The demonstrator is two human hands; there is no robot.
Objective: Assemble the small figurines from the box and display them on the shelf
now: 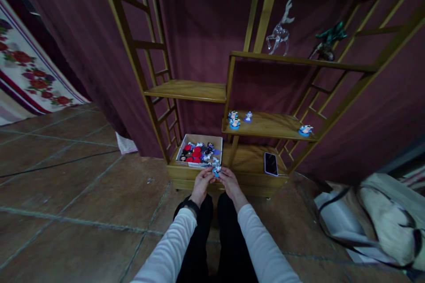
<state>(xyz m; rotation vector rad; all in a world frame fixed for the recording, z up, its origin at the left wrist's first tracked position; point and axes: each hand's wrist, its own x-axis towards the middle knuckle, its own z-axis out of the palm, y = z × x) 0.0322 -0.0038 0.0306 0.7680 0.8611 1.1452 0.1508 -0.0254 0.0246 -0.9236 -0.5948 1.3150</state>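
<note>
Two-handed, pinching a small blue-based figurine (217,171) between the fingertips of left hand (201,184) and right hand (230,182), near the front edge of an open box (214,140) holding red, white and dark pieces (197,153). Beyond, on the wooden shelf (272,124) to the right, can see three more figurines (234,124) clustered at the left and a lone figurine (305,131) at the right end, with a phone (271,163) lying below
</note>
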